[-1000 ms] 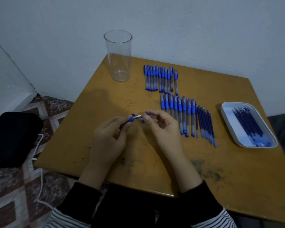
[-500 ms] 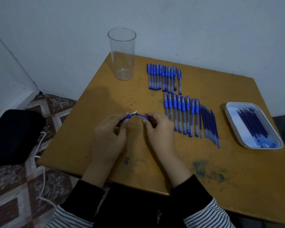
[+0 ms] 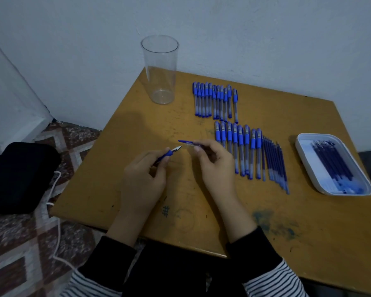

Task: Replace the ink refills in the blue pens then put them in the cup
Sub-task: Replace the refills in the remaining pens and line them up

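The left hand (image 3: 141, 181) pinches the blue pen (image 3: 168, 154) near its tip over the table (image 3: 107, 179), the right hand (image 3: 214, 161) pinches a separate blue piece (image 3: 187, 142) just beside it; both seem light, stiff and smooth, so best gripped close to the joint.

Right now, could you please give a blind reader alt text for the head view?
A person's left hand holds a pen, tip bared; the right hand holds its cap just apart. On the table lie two rows of pens, loose refills, a tray of refills and an empty cup.
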The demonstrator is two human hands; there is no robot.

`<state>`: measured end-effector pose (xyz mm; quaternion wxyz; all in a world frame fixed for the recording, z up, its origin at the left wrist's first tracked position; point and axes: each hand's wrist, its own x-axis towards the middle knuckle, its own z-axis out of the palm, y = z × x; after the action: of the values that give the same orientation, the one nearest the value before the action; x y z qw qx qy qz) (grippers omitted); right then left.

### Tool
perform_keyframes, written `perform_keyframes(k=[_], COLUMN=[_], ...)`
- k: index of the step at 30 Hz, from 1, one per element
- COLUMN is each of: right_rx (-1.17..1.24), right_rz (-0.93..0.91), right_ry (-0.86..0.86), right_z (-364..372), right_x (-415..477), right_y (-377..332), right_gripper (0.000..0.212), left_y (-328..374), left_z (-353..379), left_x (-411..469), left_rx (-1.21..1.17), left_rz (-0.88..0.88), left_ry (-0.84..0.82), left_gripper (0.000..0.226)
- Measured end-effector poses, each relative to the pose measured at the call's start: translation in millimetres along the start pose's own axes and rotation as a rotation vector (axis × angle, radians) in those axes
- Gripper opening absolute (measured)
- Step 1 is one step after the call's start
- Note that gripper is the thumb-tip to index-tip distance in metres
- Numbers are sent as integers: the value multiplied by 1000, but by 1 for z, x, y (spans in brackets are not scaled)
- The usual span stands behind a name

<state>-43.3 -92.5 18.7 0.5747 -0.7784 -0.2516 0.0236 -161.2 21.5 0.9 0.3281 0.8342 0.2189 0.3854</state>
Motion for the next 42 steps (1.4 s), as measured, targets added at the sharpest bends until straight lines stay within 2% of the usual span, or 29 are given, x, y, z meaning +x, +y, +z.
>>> perform_keyframes(k=[6, 15, 20, 23, 42], right_rx=[177, 210, 441, 520, 532], right_rz=[44, -12, 114, 125, 115], right_ry=[13, -89, -115, -103, -29], right_z=[-4, 0, 4, 4, 12], right_x=[1, -2, -4, -5, -12], right_y=[0, -4, -6, -7, -1], right_gripper=[20, 24, 20, 14, 10], left_y=[2, -1, 1, 0, 2], left_z=[-1, 2, 2, 4, 2], left_x=[1, 0, -1, -2, -1], left_rx=[6, 30, 36, -9, 50], left_rz=[33, 100, 111, 106, 126], left_ry=[-8, -25, -8, -3, -15], left_gripper=[20, 25, 27, 28, 32])
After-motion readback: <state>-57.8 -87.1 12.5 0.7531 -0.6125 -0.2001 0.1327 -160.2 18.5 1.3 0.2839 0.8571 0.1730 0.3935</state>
